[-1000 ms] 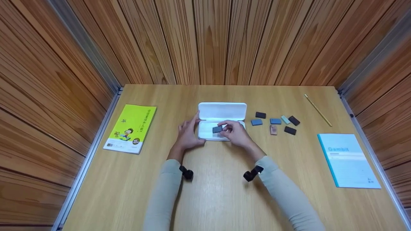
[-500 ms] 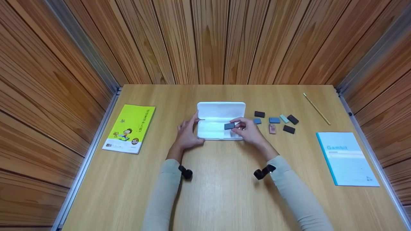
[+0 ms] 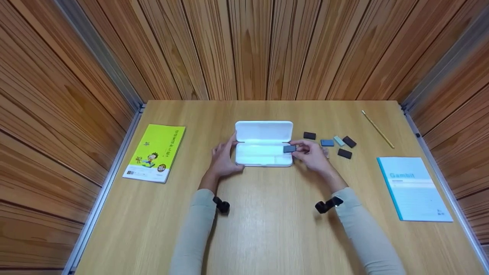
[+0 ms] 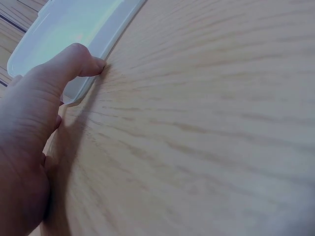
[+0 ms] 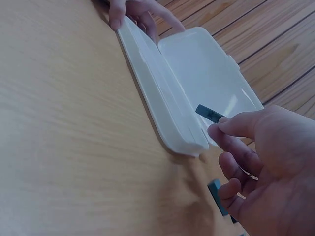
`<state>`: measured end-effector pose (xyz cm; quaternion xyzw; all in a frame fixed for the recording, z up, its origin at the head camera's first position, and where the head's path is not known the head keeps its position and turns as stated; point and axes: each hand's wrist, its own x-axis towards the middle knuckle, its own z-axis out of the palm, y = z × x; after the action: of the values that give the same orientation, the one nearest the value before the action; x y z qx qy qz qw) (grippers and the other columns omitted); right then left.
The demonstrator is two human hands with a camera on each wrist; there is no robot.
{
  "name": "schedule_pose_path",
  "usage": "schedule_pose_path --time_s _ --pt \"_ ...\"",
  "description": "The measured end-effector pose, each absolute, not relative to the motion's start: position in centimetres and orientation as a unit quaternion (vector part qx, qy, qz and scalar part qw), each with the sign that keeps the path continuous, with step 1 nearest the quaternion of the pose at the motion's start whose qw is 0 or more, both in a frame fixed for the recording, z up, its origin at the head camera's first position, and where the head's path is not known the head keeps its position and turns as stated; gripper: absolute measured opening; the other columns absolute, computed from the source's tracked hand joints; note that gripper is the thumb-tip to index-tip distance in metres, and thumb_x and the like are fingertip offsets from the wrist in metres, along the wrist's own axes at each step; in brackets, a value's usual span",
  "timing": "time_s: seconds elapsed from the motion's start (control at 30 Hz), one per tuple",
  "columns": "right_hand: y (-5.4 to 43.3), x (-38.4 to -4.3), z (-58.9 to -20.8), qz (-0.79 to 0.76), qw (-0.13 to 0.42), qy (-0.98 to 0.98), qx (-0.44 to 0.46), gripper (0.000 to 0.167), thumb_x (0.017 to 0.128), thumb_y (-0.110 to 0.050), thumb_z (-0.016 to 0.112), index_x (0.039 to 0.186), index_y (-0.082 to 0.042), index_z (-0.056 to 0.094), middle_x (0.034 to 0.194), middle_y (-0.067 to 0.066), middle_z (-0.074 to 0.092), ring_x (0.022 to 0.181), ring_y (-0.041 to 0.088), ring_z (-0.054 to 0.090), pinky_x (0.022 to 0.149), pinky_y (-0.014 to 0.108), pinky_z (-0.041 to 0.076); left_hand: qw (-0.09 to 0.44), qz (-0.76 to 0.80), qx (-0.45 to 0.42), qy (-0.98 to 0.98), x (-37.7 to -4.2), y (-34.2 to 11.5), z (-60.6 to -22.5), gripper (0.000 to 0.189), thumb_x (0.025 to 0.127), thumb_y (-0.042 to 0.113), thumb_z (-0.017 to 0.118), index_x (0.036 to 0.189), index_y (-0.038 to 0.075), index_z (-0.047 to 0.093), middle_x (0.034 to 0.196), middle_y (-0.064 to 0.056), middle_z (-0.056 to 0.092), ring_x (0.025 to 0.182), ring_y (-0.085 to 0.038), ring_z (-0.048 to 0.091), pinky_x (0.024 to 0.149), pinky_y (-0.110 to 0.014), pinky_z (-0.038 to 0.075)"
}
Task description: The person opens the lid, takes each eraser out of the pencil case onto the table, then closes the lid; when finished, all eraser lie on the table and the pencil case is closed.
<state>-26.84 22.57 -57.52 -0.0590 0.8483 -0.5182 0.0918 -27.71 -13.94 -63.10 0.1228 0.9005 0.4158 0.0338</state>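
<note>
A white pencil case (image 3: 263, 131) lies with its lid raised on the table. My left hand (image 3: 224, 158) grips its left end, the thumb on the front edge, as the left wrist view also shows on the case (image 4: 64, 37). Between thumb and forefinger my right hand (image 3: 313, 156) pinches a dark grey-blue eraser (image 3: 289, 149), held above the case's right end. The right wrist view has this eraser (image 5: 209, 113) edge-on, clear of the case wall. Beneath that hand a blue eraser (image 5: 216, 196) rests on the table. A pinkish eraser (image 3: 326, 152) is partly hidden behind the right hand.
Right of the case lie dark erasers (image 3: 310, 135), a blue eraser (image 3: 327, 143) and a pale green eraser (image 3: 339, 141). Farther right are a pencil (image 3: 377, 129) and a light-blue notebook (image 3: 414, 191). A yellow-green book (image 3: 154, 152) lies at the left.
My right hand has carried the grey-blue eraser rightward, from over the middle of the case to its right end, covering a blue eraser on the table. My left hand has stayed on the case.
</note>
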Motion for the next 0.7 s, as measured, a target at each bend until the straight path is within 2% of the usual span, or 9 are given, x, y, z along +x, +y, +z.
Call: schedule_pose_path --time_s 0.1,0.23,0.37,0.57,0.7 --pt "23.4 -26.7 -57.5 -0.519 0.095 0.848 -0.056 0.035 0.11 -0.009 0.072 0.145 -0.006 0.073 0.113 0.011 0.076 0.093 0.015 0.062 0.078 0.022 0.048 0.035 0.415 0.12 0.901 -27.7 -13.9 -63.1 0.129 0.082 0.037 0.093 0.183 0.033 0.013 0.172 -0.003 0.058 0.154 -0.035 0.044 0.131 -0.062 0.016" --pt "24.4 -26.6 -57.6 -0.531 0.094 0.84 -0.059 0.036 0.109 -0.005 0.071 0.144 0.0 0.071 0.113 0.014 0.072 0.09 0.015 0.062 0.075 0.02 0.052 0.035 0.413 0.121 0.902 -27.8 -14.0 -63.1 0.13 0.081 0.037 0.094 0.183 0.032 0.014 0.171 -0.003 0.058 0.15 -0.035 0.046 0.129 -0.062 0.018" --pt "25.5 -26.5 -57.8 -0.528 0.1 0.841 -0.063 0.037 0.109 -0.003 0.07 0.145 0.002 0.07 0.111 0.015 0.07 0.088 0.013 0.061 0.073 0.02 0.051 0.037 0.411 0.121 0.903 -27.8 -14.0 -63.1 0.13 0.08 0.036 0.093 0.183 0.032 0.013 0.171 -0.003 0.059 0.147 -0.035 0.046 0.127 -0.063 0.02" --pt "27.0 -26.5 -57.8 -0.506 0.125 0.852 -0.052 0.038 0.112 -0.004 0.066 0.15 -0.003 0.067 0.11 0.01 0.066 0.085 0.015 0.056 0.068 0.021 0.046 0.036 0.408 0.122 0.904 -27.8 -14.0 -63.1 0.129 0.081 0.038 0.093 0.183 0.032 0.014 0.172 -0.004 0.057 0.149 -0.036 0.045 0.128 -0.063 0.019" --pt "27.7 -26.6 -58.0 -0.498 0.14 0.854 -0.045 0.041 0.112 -0.005 0.064 0.153 -0.002 0.064 0.108 0.009 0.064 0.086 0.017 0.057 0.068 0.021 0.047 0.032 0.41 0.124 0.903 -27.8 -14.0 -63.2 0.128 0.082 0.039 0.093 0.183 0.031 0.015 0.172 -0.004 0.057 0.15 -0.036 0.045 0.128 -0.063 0.02"
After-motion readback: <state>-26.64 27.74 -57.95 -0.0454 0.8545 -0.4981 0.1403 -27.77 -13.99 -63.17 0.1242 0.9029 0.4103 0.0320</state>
